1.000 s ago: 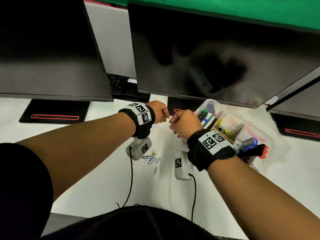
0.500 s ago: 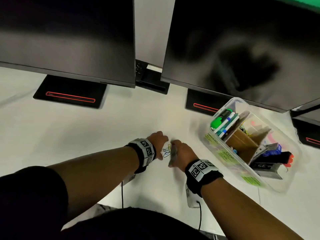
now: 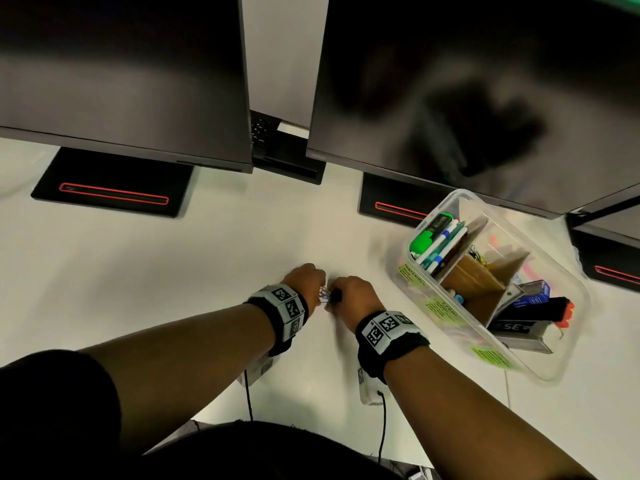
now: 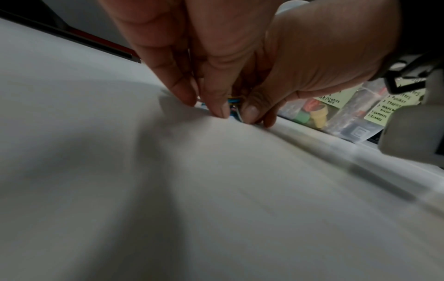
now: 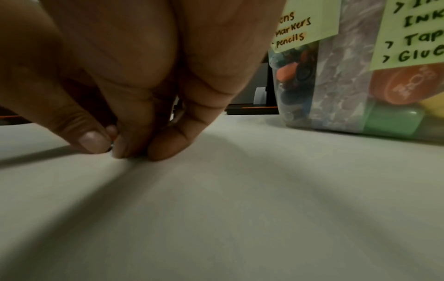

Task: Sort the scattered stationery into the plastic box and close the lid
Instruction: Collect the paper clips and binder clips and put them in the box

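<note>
A small pile of coloured paper clips [image 3: 325, 294] lies on the white desk [image 3: 173, 271], left of the box. My left hand [image 3: 320, 289] and right hand [image 3: 334, 299] meet over it, fingertips down on the desk. In the left wrist view my left hand [image 4: 209, 108] pinches the paper clips [image 4: 234, 100] against the surface. My right hand [image 5: 125, 148] pinches at the same pile with thumb and fingers; what it grips is mostly hidden. The clear plastic box [image 3: 446, 317] stands open at the right, holding markers, pens and a stapler between cardboard dividers. No lid is in view.
Two dark monitors [image 3: 138, 81] hang over the back of the desk on black stands [image 3: 110, 195]. Green sticky labels [image 5: 305, 28] cover the box's near wall. Wrist camera cables [image 3: 382, 427] trail toward the desk's front edge.
Both hands came down from in front of the monitors to the desk and closed on the paper clips. Over the last half second they drew closer together.
</note>
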`<state>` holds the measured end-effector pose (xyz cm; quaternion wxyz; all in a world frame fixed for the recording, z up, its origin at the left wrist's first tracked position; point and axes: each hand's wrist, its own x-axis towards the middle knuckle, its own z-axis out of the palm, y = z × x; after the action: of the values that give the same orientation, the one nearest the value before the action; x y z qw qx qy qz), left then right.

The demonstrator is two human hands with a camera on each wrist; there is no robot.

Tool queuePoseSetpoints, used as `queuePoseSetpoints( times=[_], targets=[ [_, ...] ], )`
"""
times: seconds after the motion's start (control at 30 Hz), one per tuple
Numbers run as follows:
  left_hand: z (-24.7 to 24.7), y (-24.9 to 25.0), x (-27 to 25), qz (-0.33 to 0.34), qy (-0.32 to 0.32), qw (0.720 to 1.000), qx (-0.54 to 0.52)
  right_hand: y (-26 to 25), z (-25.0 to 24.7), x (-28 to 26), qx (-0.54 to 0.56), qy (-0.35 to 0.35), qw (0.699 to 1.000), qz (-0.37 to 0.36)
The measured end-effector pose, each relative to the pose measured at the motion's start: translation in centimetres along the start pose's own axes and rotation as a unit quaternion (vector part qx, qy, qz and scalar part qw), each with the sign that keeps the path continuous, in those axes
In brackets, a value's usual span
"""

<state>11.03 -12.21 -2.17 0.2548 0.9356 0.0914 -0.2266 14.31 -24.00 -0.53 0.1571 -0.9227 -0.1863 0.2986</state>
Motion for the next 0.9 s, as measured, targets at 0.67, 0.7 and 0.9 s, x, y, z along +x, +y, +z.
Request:
queuePoseSetpoints(
  times=[0.67, 0.7, 0.9],
  targets=[
    [-0.4, -0.1, -1.0, 0.063, -0.04, 0.992, 0.104, 2.1, 0.2, -1.4, 0.041, 0.042, 0.997, 0.045],
    [-0.5, -0.2, -0.7, 0.061, -0.045, 0.993, 0.095, 2.5, 0.0, -1.5, 0.056, 0.052, 0.996, 0.048],
    [-0.9, -0.7, -0.3, 0.06, -0.045, 0.995, 0.063, 3.7, 0.7, -2.5, 0.081, 0.07, 0.994, 0.017]
  ],
)
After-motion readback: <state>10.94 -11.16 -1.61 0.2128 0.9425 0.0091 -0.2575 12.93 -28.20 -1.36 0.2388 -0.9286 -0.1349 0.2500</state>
